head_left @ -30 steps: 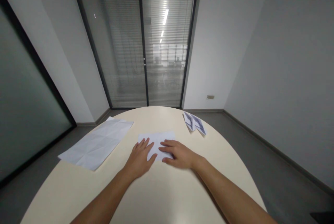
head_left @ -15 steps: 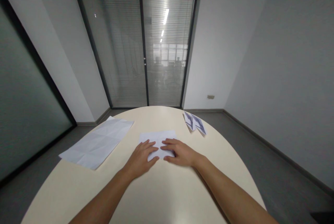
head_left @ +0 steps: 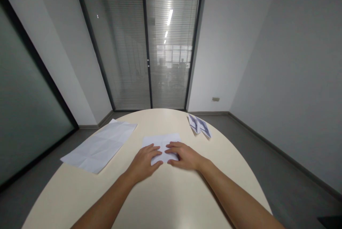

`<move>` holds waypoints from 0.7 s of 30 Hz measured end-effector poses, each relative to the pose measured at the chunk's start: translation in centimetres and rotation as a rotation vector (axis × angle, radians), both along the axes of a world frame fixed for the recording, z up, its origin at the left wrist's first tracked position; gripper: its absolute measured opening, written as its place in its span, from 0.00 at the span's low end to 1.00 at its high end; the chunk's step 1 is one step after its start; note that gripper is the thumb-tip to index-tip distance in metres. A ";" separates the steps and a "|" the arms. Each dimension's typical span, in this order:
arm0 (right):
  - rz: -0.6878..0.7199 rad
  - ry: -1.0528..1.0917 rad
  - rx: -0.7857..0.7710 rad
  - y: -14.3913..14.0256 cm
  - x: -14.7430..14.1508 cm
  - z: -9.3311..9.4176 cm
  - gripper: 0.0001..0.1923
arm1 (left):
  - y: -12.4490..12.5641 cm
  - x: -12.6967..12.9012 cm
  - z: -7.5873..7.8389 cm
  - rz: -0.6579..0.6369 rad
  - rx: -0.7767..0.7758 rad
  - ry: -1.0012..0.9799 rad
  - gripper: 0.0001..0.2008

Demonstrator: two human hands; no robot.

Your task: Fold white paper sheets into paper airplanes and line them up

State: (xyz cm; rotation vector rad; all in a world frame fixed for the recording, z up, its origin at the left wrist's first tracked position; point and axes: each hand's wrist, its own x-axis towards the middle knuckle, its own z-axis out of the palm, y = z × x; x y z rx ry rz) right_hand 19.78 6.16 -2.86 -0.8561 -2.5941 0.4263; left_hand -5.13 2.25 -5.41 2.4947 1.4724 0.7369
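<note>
Rounded, pale cream tabletop point(head_left: 165, 200) supports a small white rectangular paper sheet point(head_left: 161, 138), lying partly beneath the left grip point(head_left: 144, 159) and right grip point(head_left: 185, 156). Both rest half spread, fingers curved loosely over the sheet, no hold showing. Flattening it seems the step in hand; the next move likely calls for even pressure

On the surface point(head_left: 165, 200), a sheet point(head_left: 161, 139) lies centrally, the left grip point(head_left: 142, 160) over its left part, the right grip point(head_left: 185, 156) over its right. A second sheet point(head_left: 100, 147) lies farther left; folded paper point(head_left: 200, 125) sits beyond the right grip, near the far right edge.
</note>
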 end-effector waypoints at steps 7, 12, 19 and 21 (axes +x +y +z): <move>0.010 0.020 0.043 0.3 0.0 -0.6 0.25 | 0.1 0.4 -0.1 0.070 -0.003 -0.029 0.17; 0.025 0.033 0.054 0.2 -0.1 -0.3 0.23 | 0.2 0.4 -0.2 0.059 0.041 -0.035 0.17; 0.028 0.039 0.027 -0.3 -0.4 0.6 0.17 | 0.1 0.4 0.2 0.031 0.080 -0.086 0.15; 0.018 0.044 0.015 -0.3 -0.3 0.6 0.17 | -0.1 0.3 0.4 0.021 0.082 -0.094 0.15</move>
